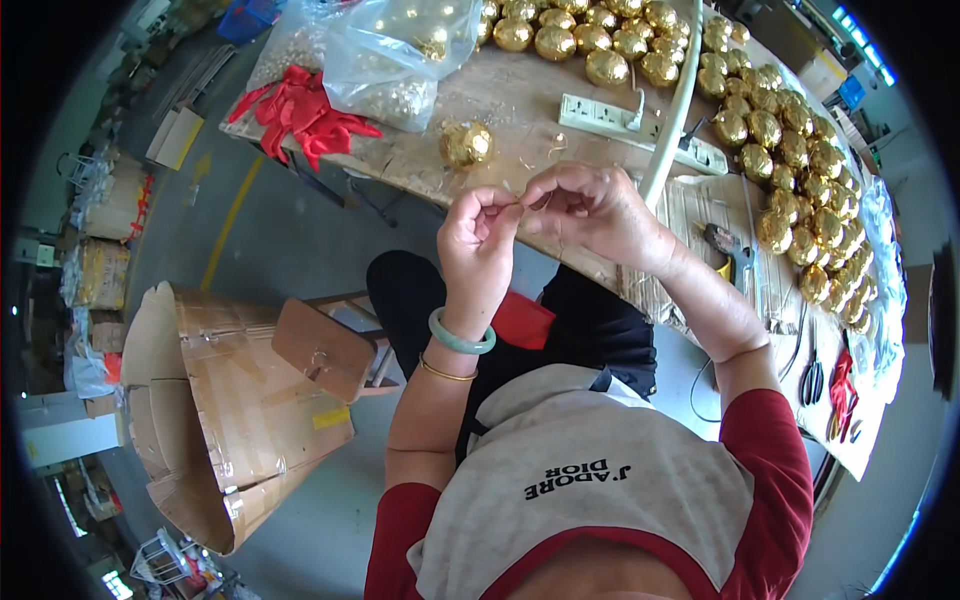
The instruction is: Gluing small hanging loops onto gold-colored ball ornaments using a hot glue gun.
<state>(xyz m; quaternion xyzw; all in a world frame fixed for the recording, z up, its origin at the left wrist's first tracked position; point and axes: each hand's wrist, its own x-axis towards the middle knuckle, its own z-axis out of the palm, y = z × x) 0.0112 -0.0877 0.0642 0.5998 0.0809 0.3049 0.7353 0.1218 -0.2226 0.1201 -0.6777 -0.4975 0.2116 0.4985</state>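
Note:
My left hand [478, 240] and my right hand [590, 208] meet in front of me at the table's near edge, fingertips pinched together on a very small thin piece, perhaps a wire or cap, too small to name. A green bangle and a thin gold bracelet circle my left wrist. Just beyond the hands, a single gold glitter ball [467, 144] lies on the wooden table [520, 100].
Many shiny gold balls [790, 160] cover the table's far and right side. Red bows [300, 110], a clear plastic bag [400, 50], a white power strip [600, 115], a glue gun [730, 250] and scissors [812, 380] lie about. An open cardboard box [230, 410] stands on the floor at left.

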